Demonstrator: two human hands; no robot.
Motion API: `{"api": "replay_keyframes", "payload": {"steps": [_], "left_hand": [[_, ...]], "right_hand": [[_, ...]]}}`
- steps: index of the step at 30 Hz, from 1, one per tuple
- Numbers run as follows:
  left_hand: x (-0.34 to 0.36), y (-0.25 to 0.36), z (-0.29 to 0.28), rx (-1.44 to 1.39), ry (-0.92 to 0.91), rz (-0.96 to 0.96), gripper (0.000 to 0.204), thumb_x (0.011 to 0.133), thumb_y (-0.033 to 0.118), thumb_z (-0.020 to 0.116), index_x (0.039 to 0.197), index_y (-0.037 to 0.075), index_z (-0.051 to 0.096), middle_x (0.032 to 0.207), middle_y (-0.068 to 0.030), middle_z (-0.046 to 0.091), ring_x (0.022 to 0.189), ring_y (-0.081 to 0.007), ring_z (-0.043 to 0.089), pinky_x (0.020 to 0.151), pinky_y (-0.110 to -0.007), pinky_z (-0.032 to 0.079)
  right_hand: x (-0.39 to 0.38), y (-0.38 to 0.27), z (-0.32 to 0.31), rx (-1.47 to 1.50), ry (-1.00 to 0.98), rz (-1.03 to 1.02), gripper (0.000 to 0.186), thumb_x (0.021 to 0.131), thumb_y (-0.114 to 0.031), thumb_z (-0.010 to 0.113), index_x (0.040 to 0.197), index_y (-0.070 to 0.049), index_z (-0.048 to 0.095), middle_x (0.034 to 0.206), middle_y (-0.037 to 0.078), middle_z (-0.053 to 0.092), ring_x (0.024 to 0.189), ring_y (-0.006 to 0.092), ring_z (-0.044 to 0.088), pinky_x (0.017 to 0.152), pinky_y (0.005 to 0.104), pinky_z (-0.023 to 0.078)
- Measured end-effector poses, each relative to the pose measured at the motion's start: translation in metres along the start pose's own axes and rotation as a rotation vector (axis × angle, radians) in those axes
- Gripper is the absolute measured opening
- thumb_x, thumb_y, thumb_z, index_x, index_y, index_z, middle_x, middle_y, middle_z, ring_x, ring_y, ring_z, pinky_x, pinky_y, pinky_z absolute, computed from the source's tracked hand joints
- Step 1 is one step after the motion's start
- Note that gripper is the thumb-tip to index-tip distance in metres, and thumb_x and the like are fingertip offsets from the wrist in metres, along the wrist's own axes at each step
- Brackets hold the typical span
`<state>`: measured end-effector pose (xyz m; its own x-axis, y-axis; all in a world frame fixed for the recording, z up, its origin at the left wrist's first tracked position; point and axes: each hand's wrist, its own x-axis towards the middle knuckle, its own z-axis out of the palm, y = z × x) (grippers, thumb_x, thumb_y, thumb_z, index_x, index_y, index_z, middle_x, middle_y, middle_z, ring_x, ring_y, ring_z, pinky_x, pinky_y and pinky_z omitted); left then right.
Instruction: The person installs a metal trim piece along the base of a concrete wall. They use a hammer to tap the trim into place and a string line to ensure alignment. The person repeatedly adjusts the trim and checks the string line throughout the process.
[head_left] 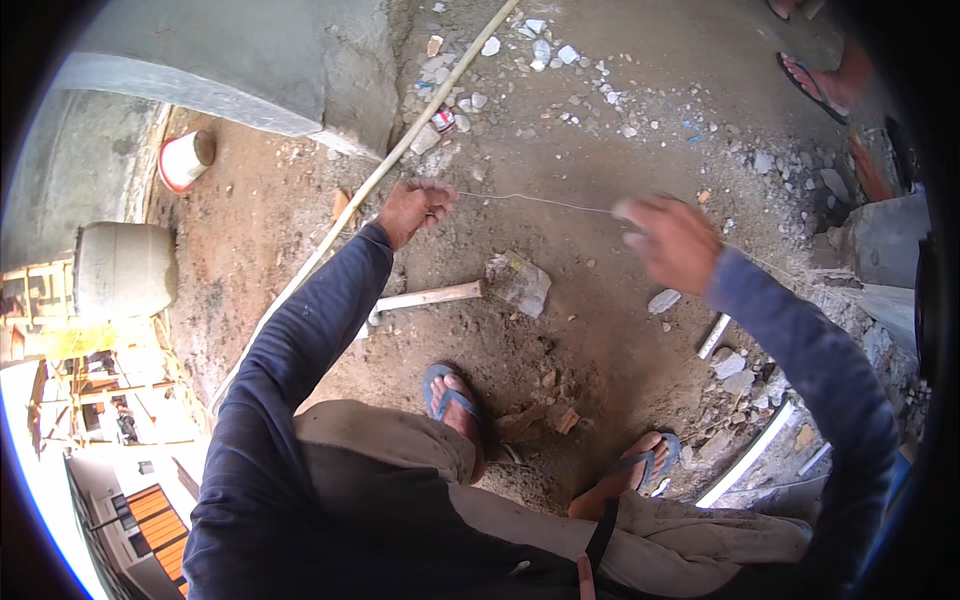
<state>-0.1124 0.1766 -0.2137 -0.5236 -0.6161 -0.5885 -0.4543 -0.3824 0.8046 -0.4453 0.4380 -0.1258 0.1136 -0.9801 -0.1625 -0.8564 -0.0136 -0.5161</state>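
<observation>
A thin pale string (560,204) stretches nearly straight between my two hands, above the dirt ground. My left hand (414,212) pinches its left end, with thumb and fingers pressed together, close beside a long pale pole (372,183). At the string's other end is my right hand (672,242), fingers curled in around it and smeared by motion. Below my left hand lies a tool with a wooden handle (432,296); my sleeve partly hides its head. A flat broken pale slab (520,284) rests just right of that handle.
A concrete block (235,60) stands at the upper left, near a white bucket with a red rim (186,161) and a grey drum (125,269). Rubble (625,130) is scattered ahead. Another person's sandalled foot (822,86) shows at upper right. White pipes (745,455) lie at right.
</observation>
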Motion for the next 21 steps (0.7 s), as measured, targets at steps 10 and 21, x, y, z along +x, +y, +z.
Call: {"api": "replay_keyframes", "payload": {"steps": [10,21], "left_hand": [[0.026,-0.026,-0.011,-0.011,0.209,0.253,0.012,0.088,0.012,0.068,0.089,0.0,0.072,0.072,-0.003,0.065,0.06,-0.0094,0.055,0.057,-0.026,0.043],[0.027,-0.053,-0.073,0.274,0.533,0.424,0.017,0.088,0.011,0.064,0.084,-0.004,0.071,0.067,-0.0068,0.068,0.061,-0.0121,0.06,0.06,-0.03,0.05]], "right_hand": [[0.233,-0.077,0.148,0.419,0.258,0.156,0.014,0.087,-0.011,0.061,0.097,-0.009,0.071,0.092,0.017,0.074,0.092,0.0359,0.071,0.085,0.0474,0.055],[0.314,-0.136,0.182,0.179,0.114,0.21,0.015,0.086,-0.019,0.062,0.098,-0.013,0.069,0.096,0.015,0.074,0.095,0.037,0.07,0.085,0.0481,0.054]]}}
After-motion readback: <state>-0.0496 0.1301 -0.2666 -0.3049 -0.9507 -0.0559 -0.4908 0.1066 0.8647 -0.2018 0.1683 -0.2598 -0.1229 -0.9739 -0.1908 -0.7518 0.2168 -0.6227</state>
